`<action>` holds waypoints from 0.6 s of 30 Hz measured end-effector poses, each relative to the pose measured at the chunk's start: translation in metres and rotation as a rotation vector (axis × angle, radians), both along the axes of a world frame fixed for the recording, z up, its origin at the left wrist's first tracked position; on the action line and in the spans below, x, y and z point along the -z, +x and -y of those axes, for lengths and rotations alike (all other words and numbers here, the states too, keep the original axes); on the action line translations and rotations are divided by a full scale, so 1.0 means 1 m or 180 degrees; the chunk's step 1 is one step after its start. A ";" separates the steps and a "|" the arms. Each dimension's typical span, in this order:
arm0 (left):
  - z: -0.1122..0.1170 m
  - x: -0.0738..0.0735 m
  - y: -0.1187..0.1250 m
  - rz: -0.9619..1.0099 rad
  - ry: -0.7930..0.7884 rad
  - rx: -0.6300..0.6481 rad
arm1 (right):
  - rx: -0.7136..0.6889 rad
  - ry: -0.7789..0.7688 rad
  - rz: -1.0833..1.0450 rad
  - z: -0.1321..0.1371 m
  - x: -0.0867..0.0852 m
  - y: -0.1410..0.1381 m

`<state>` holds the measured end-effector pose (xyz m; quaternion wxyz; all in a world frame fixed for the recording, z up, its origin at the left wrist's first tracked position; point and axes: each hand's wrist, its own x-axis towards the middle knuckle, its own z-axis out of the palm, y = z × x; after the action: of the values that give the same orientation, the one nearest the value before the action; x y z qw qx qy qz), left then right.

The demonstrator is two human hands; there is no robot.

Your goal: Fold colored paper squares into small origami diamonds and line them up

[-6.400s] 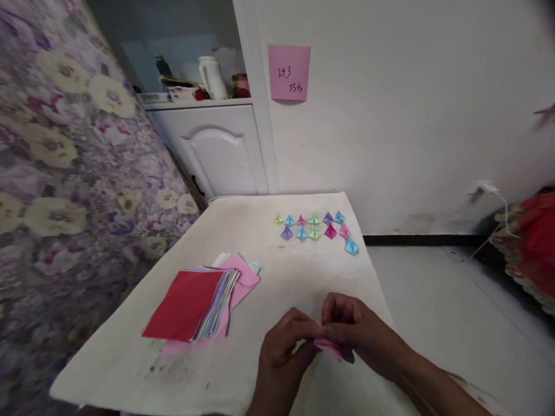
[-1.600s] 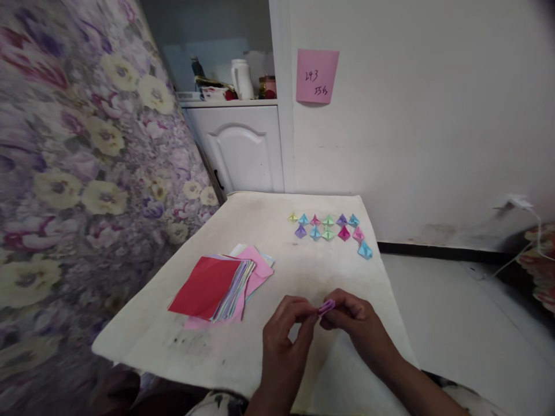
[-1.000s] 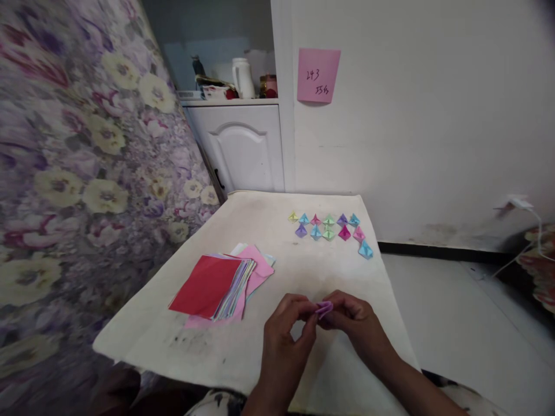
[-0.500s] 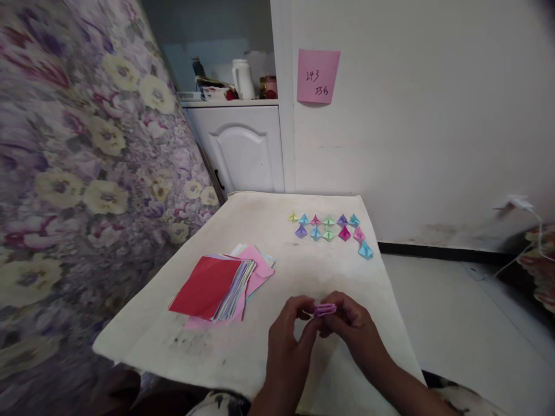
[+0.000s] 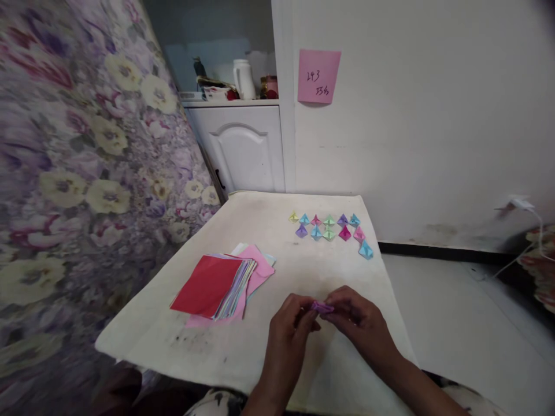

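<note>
A small piece of folded purple paper [image 5: 322, 307] is pinched between both hands above the near part of the table. My left hand [image 5: 289, 329] grips its left end between thumb and fingers. At the right end, my right hand [image 5: 362, 320] holds it with thumb and index finger closed. The fingers cover part of the paper, so its full shape is hidden. Farther back on the table lie several small folded paper pieces [image 5: 328, 233] in rows, coloured yellow, blue, green, purple and pink.
On the left of the cream-covered table [image 5: 151, 341] lies a stack of coloured paper sheets [image 5: 208, 286], red on top. Behind stand a white cabinet [image 5: 247, 147] and a wall with a pink note [image 5: 318, 76]. A flowered curtain [image 5: 87, 173] hangs at left.
The folded purple paper has tilted and looks flatter between my fingers. My right hand has shifted slightly right and my left fingers have closed further around their end.
</note>
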<state>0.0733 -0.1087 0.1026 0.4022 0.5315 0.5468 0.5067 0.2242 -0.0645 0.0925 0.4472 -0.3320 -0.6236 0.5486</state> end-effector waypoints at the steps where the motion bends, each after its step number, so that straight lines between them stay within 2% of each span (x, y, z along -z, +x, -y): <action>1: 0.000 0.000 0.000 0.0047 -0.0005 0.0013 | 0.0021 0.0108 0.0064 -0.001 0.000 0.001; 6: -0.001 0.000 -0.001 0.0060 0.0053 0.0082 | 0.0080 0.0646 0.0182 0.000 0.001 0.003; 10: 0.001 -0.001 -0.002 -0.0108 0.0115 0.0066 | -0.0008 0.0812 0.0170 -0.001 0.003 0.003; 13: 0.001 -0.001 -0.002 -0.0180 0.0184 0.0096 | 0.0089 0.0608 0.0231 -0.001 0.002 0.003; 18: 0.002 -0.002 -0.001 -0.0308 0.0247 0.0076 | 0.0036 -0.0233 0.0173 0.002 -0.001 0.000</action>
<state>0.0725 -0.1112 0.1041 0.3604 0.5770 0.5392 0.4963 0.2247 -0.0665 0.0932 0.4208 -0.3664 -0.6131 0.5593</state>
